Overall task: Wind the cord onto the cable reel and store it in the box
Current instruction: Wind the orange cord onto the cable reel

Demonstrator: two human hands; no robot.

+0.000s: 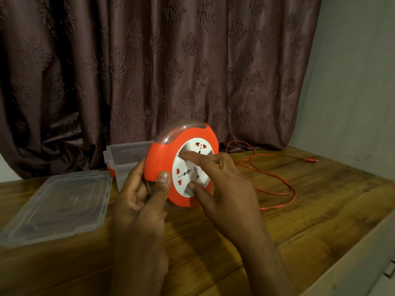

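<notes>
A round red cable reel with a white socket face and a clear handle is held upright above the wooden table. My left hand grips its left rim, thumb on the front. My right hand rests fingertips and thumb on the white socket disc. A thin red cord trails from under the reel in loose loops over the table to its plug at the far right. The clear plastic box stands open behind the reel.
The box's clear lid lies flat on the table at the left. A dark patterned curtain hangs behind the table. A pale wall stands at the right, with the table's edge running down the right side.
</notes>
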